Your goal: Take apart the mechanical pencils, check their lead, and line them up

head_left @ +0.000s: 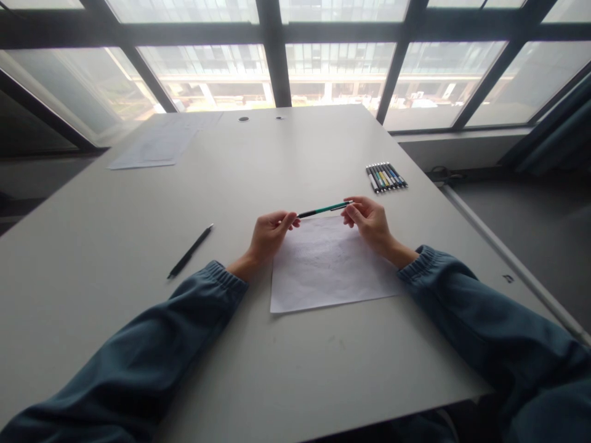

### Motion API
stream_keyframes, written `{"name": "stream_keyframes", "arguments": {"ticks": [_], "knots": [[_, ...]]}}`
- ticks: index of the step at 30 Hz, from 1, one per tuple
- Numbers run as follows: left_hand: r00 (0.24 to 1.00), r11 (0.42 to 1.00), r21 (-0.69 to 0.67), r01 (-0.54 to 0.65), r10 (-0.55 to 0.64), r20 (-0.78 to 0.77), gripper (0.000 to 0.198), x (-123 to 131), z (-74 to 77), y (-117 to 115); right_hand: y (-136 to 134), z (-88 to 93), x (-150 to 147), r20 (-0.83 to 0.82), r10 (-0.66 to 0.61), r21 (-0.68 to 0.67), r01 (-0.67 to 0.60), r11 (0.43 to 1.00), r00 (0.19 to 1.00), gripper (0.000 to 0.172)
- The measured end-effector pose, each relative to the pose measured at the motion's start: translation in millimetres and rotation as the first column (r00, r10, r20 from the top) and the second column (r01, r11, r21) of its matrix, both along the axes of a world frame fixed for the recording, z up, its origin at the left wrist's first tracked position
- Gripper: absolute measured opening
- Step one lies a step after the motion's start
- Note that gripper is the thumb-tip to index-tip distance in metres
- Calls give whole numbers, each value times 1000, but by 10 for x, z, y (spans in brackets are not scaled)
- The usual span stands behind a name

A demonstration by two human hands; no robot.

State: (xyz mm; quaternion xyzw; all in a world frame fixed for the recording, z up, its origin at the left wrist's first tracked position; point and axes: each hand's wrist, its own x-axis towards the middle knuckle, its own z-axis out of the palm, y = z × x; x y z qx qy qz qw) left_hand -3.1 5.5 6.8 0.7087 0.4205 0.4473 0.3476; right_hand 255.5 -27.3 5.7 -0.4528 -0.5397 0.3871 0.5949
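Observation:
A green and black pen (323, 210) is held level between my two hands, above the far edge of a white paper sheet (332, 264). My left hand (272, 234) pinches its dark end between thumb and fingers. At the other end, my right hand (368, 223) is closed on the pen with thumb and fingertips. To the left of my left hand, a black pen (190, 251) lies on the white table (231, 363). Beyond my right hand, several pens (386, 177) lie side by side in a row.
More paper sheets (154, 144) lie at the table's far left. Two small round fittings (243, 119) sit near the far edge. Large windows (341, 67) stand behind the table, and a pale rail (512, 258) runs along its right side.

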Motion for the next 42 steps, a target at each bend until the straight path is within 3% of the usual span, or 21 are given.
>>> {"name": "stream_keyframes", "arguments": {"ticks": [6, 10, 18, 24, 27, 34, 42], "knots": [[1000, 1000, 10, 3, -3, -30, 46, 7, 34, -28, -9, 5, -3, -18, -7, -17, 6, 1000, 1000, 44], [999, 999, 40, -30, 31, -17, 44, 18, 80, -54, -8, -17, 14, -13, 53, -33, -53, 998, 999, 41], [997, 995, 66, -71, 70, 15, 47, 4, 47, -58, -23, -20, -4, -8, 110, -55, -110, 992, 994, 40], [984, 1000, 4, -3, 2, 175, 57, 26, 22, -23, -13, -16, 5, -52, 40, -55, -43, 998, 998, 36], [992, 999, 49, -8, 2, 126, 56, 22, 22, -23, -11, -16, 11, -74, 42, -61, -46, 997, 996, 34], [994, 975, 207, -79, 94, -61, 20, 11, 35, -59, -24, -18, 6, -69, 63, -76, -69, 995, 996, 34], [984, 970, 211, -118, 142, -104, 19, 8, 60, -68, -24, -28, 21, -74, 91, -65, -96, 993, 993, 35]]}}
